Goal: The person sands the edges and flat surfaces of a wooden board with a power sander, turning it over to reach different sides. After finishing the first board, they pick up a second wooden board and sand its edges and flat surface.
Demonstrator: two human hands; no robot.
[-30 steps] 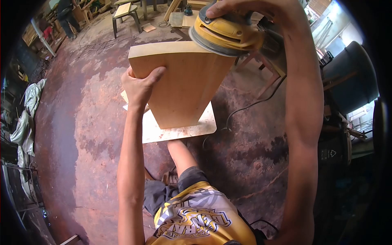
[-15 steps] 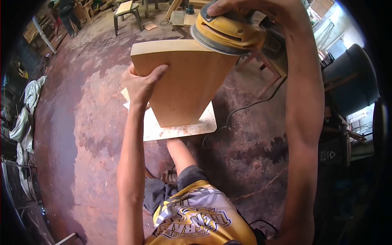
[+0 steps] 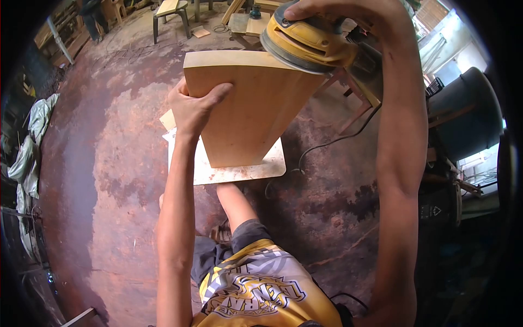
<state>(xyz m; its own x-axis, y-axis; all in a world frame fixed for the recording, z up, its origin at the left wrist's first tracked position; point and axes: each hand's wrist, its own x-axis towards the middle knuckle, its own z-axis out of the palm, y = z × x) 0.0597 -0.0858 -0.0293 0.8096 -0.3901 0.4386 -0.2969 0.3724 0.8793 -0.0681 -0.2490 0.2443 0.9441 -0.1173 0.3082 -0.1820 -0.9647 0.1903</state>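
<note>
A wide wooden board (image 3: 250, 109) stands upright on a white stool top (image 3: 229, 175) with rounded corners. My left hand (image 3: 193, 106) grips the board's left edge, its thumb lying across the near face. At the upper right, my right hand (image 3: 321, 12) is wrapped over a yellow power sander (image 3: 302, 41). The sander's round pad rests against the right part of the board's top edge. Part of my right hand's grip is hidden behind the tool.
A dark cable (image 3: 340, 139) runs down to the stained floor (image 3: 125, 180). Behind are a small stool (image 3: 173, 12) and a low work stand (image 3: 242, 24). A person (image 3: 93, 19) stands at the far left back. On the right is a large dark barrel (image 3: 466, 111).
The board, my left hand and the sander in my right hand have shifted slightly right in the view. Both hands keep their hold.
</note>
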